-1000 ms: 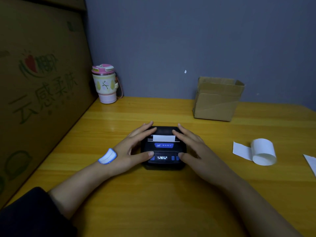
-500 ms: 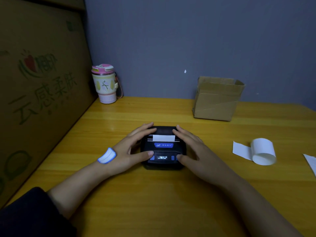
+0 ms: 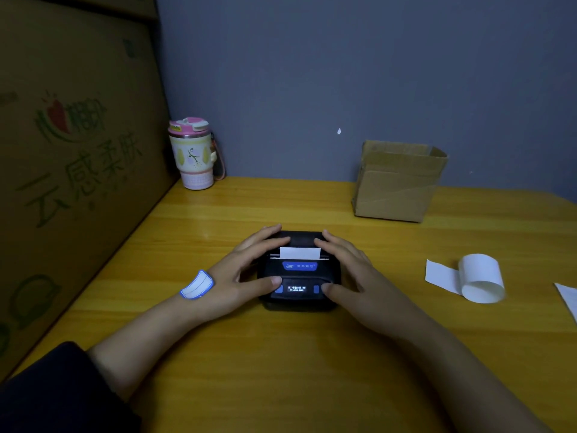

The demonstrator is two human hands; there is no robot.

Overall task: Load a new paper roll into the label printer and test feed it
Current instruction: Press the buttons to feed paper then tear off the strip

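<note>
A small black label printer (image 3: 299,276) sits in the middle of the yellow wooden table (image 3: 281,354), lid closed, its small display lit. A short strip of white paper (image 3: 299,253) sticks out of its slot. My left hand (image 3: 240,273) holds the printer's left side, thumb on the blue button at the front left. My right hand (image 3: 352,276) rests on the right side, thumb at the blue button on the front right. A white label with a blue border (image 3: 197,285) is stuck on my left wrist. A loose white paper roll (image 3: 480,278) lies on the table to the right.
An open cardboard box (image 3: 396,182) stands at the back right by the grey wall. A pink-lidded tumbler (image 3: 193,154) stands at the back left. A large printed carton (image 3: 62,167) walls off the left side. A white paper scrap (image 3: 568,298) lies at the right edge.
My right thumb has shifted slightly along the printer's front right. Both hands otherwise stay on the printer, and the paper strip looks the same length.
</note>
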